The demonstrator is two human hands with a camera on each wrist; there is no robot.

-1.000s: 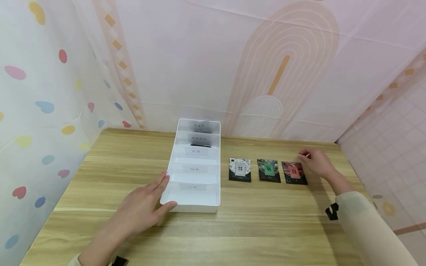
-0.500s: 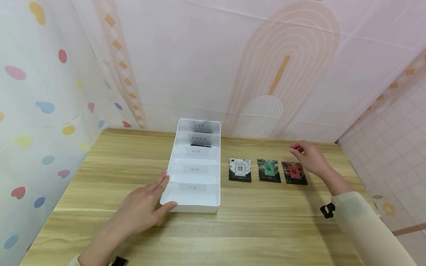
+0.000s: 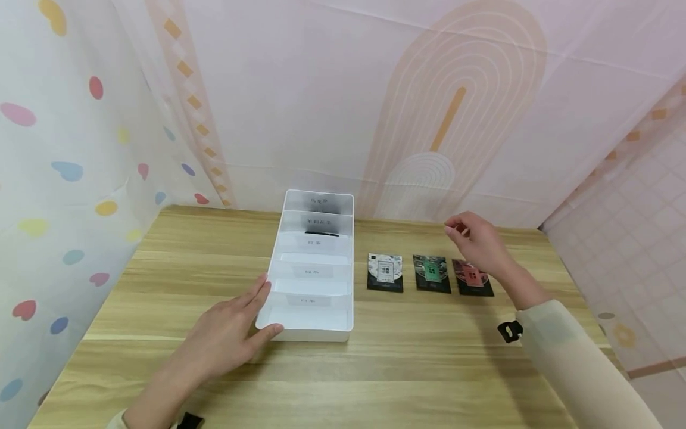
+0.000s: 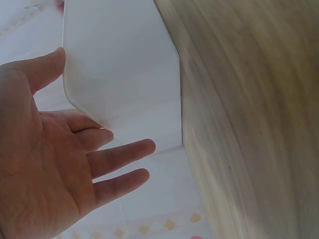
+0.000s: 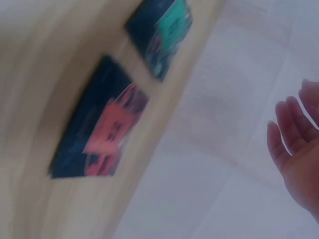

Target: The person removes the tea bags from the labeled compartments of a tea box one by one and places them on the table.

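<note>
A long white divided box [image 3: 311, 335] with labelled compartments stands on the table. My left hand [image 3: 227, 333] rests against its near left corner, thumb at the front rim and fingers along the side. In the left wrist view, two fingers of the left hand [image 4: 55, 149] stick out straight beside the white wall [image 4: 124, 64]. Three flat sachets lie in a row right of the box: white-and-black [image 3: 384, 273], green [image 3: 432, 274] and red [image 3: 473, 278]. My right hand [image 3: 479, 241] hovers above the red one, fingers loosely bent and holding nothing.
A dark edge [image 3: 321, 233] shows inside the second compartment from the back. The wooden table [image 3: 429, 363] ends at a patterned cloth [image 3: 300, 119] behind, with more cloth at left and right. Black straps hang at both wrists.
My right hand has moved left and away from me, from beside the red sachet to over it. The left hand stays at the box, and the sachets have not moved.
</note>
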